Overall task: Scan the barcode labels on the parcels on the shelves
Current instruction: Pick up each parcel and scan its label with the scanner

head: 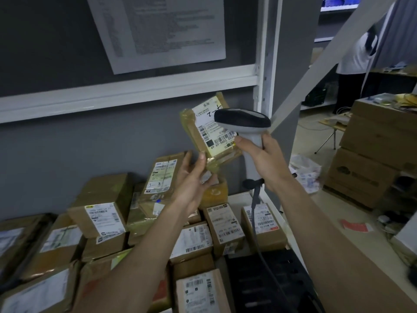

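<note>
Above my shelf, a printed sheet (pixel 162 30) was fixed to the grey wall (pixel 67 143). At right, stacked brown cartons (pixel 372 154) stood on the floor, a red-and-white slip (pixel 356 227) lay near them, and a person in a white top (pixel 358 53) stood in the background.
</note>
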